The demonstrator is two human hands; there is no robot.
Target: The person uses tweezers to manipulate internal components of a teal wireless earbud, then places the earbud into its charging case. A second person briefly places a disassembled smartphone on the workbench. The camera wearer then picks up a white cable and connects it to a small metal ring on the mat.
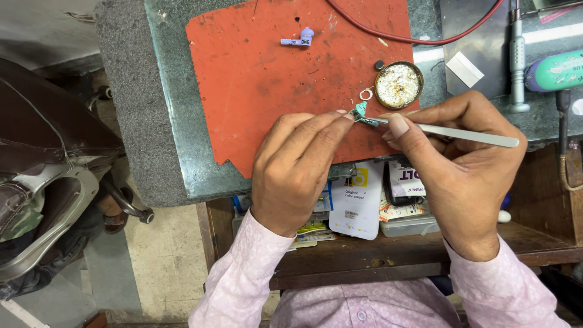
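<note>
**Teal part pinched, tweezers at it**

The left hand (296,167) pinches a small teal part (361,110) between thumb and fingertips, holding it just above the near edge of the red mat (267,73). The right hand (461,164) is closed round metal tweezers (449,132), whose tips touch the part. Just beyond the part lies a small white ring (366,93), and beside that a round tin (398,84) of pale bits. A lilac part (299,39) sits well apart at the mat's far side. A red cable (419,40) crosses the mat's far corner. A green tool (555,70) lies on the right.
</note>
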